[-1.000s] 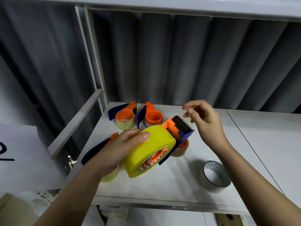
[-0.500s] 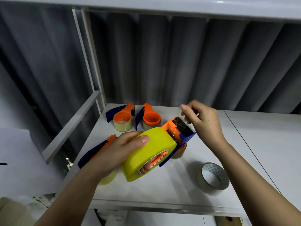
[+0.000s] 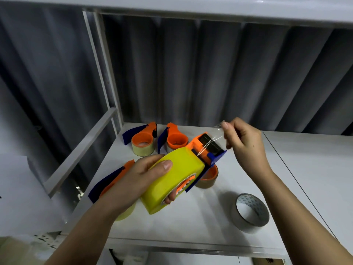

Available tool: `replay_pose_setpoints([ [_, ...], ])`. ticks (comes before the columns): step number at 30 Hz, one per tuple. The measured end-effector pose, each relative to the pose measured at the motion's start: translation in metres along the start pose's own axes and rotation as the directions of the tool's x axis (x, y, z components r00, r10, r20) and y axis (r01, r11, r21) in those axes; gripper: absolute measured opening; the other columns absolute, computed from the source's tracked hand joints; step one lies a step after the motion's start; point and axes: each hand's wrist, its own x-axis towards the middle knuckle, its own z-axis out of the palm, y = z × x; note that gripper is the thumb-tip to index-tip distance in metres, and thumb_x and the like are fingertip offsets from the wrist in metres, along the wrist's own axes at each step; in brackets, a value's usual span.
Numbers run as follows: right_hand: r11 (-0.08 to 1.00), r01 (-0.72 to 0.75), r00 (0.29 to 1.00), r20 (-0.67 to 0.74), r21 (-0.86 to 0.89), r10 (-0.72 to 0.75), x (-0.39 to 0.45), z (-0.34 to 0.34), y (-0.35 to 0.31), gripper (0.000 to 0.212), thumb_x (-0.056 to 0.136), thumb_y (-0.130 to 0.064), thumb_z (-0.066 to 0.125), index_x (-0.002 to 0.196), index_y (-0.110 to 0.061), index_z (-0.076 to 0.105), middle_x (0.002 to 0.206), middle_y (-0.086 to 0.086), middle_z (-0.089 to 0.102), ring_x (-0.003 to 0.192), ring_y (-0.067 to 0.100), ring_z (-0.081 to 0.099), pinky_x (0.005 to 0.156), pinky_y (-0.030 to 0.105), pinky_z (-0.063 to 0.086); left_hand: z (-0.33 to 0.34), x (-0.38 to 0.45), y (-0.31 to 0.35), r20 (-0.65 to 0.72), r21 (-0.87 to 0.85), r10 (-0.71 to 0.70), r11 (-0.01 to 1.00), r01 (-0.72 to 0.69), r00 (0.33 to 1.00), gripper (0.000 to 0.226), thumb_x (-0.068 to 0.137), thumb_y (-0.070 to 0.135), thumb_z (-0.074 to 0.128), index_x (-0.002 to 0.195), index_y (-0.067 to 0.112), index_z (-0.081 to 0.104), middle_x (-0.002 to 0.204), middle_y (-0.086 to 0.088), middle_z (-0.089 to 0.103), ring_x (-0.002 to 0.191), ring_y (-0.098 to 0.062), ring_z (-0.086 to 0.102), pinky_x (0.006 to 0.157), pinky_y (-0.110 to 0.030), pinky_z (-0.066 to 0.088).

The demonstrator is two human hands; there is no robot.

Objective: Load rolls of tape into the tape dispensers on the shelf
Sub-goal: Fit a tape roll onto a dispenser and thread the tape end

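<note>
My left hand grips a thick yellow roll of tape seated in an orange and blue tape dispenser, held above the white shelf. My right hand pinches the clear free end of the tape, stretched from the roll over the dispenser's black cutter head. Thin shiny creases show in the pulled strip.
Two loaded orange dispensers lie at the back of the shelf. Another dispenser lies under my left wrist, and one with brown tape under the held one. A loose white roll stands front right. A metal upright rises on the left.
My right hand took hold of the tape's free end and drew it up and right over the cutter head. My left hand kept its grip on the yellow roll.
</note>
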Motion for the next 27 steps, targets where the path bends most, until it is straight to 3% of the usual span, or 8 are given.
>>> replay_pose_setpoints([
  [4,0.977,-0.008,1.0,0.019,-0.211,0.013,-0.005,-0.008,-0.005,0.048,0.091,-0.056,0.041,0.067,-0.015,0.051,0.053,-0.003,0.055,0.057,0.018,0.055,0.058,0.041,0.048,0.002,-0.001,0.001,0.048,-0.028,0.034,0.999,-0.033,0.998,0.016,0.092,0.021,0.044,0.086,0.032,0.055,0.058,0.019,0.068,0.054,0.002,0.065,0.047,-0.013,0.051],
  [7,0.968,-0.085,0.993,0.063,-0.237,0.103,-0.007,-0.011,-0.008,0.044,0.094,-0.048,0.046,0.066,-0.016,0.051,0.052,-0.003,0.057,0.058,0.018,0.058,0.062,0.042,0.049,0.004,0.0,-0.002,0.066,-0.021,0.075,0.997,-0.074,0.995,0.016,0.09,0.022,0.045,0.087,0.031,0.058,0.063,0.017,0.07,0.058,0.001,0.067,0.049,-0.013,0.051],
  [10,0.975,-0.218,0.966,0.135,-0.029,0.22,-0.008,-0.014,-0.012,0.043,0.098,-0.036,0.05,0.068,-0.006,0.054,0.053,-0.002,0.058,0.056,0.012,0.056,0.057,0.033,0.045,0.005,0.0,-0.003,0.106,-0.002,0.107,0.994,-0.107,0.989,0.02,0.081,0.031,0.049,0.081,0.031,0.069,0.069,0.013,0.072,0.061,-0.003,0.068,0.053,-0.015,0.053],
  [12,0.929,-0.322,0.941,0.166,0.182,0.293,-0.009,-0.012,-0.014,0.039,0.099,-0.027,0.049,0.072,-0.001,0.054,0.058,-0.006,0.059,0.057,0.005,0.054,0.051,0.023,0.042,0.005,0.0,-0.005,0.121,-0.011,0.141,0.99,-0.141,0.983,0.019,0.086,0.038,0.058,0.077,0.048,0.071,0.073,0.012,0.072,0.064,-0.004,0.069,0.055,-0.016,0.053],
  [16,0.685,-0.489,0.871,0.275,0.539,0.406,-0.011,-0.003,-0.015,0.012,0.098,-0.016,0.05,0.086,-0.016,0.054,0.075,-0.008,0.063,0.066,0.002,0.056,0.057,0.019,0.042,0.003,0.001,-0.007,0.107,-0.014,0.158,0.987,-0.158,0.982,0.03,0.076,0.035,0.048,0.074,0.056,0.068,0.074,0.014,0.072,0.065,-0.002,0.068,0.054,-0.015,0.052],
  [19,0.438,-0.544,0.835,0.413,0.716,0.363,-0.007,-0.003,-0.014,0.007,0.09,-0.018,0.054,0.087,-0.022,0.058,0.088,-0.006,0.064,0.08,0.008,0.061,0.071,0.024,0.042,0.002,0.003,-0.011,0.091,-0.02,0.132,0.991,-0.131,0.987,0.022,0.089,0.028,0.055,0.079,0.037,0.072,0.069,0.015,0.071,0.061,-0.001,0.067,0.053,-0.014,0.052],
  [23,0.183,-0.596,0.784,0.518,0.782,0.341,-0.006,0.002,-0.01,0.016,0.089,-0.016,0.051,0.093,-0.021,0.066,0.095,-0.002,0.065,0.085,0.011,0.062,0.082,0.027,0.042,0.001,0.003,-0.016,0.034,-0.054,0.097,0.994,-0.095,0.995,0.023,0.093,0.011,0.043,0.086,0.027,0.057,0.06,0.016,0.069,0.053,0.001,0.065,0.048,-0.013,0.051],
  [27,-0.097,-0.656,0.663,0.633,0.748,0.4,-0.005,0.009,-0.012,0.017,0.094,-0.013,0.048,0.095,-0.013,0.064,0.089,0.004,0.07,0.082,0.016,0.069,0.083,0.033,0.055,-0.001,0.006,-0.02,0.065,-0.037,0.108,0.994,-0.106,0.992,0.03,0.094,0.015,0.053,0.077,0.031,0.071,0.064,0.013,0.071,0.057,-0.001,0.067,0.051,-0.015,0.053],
])
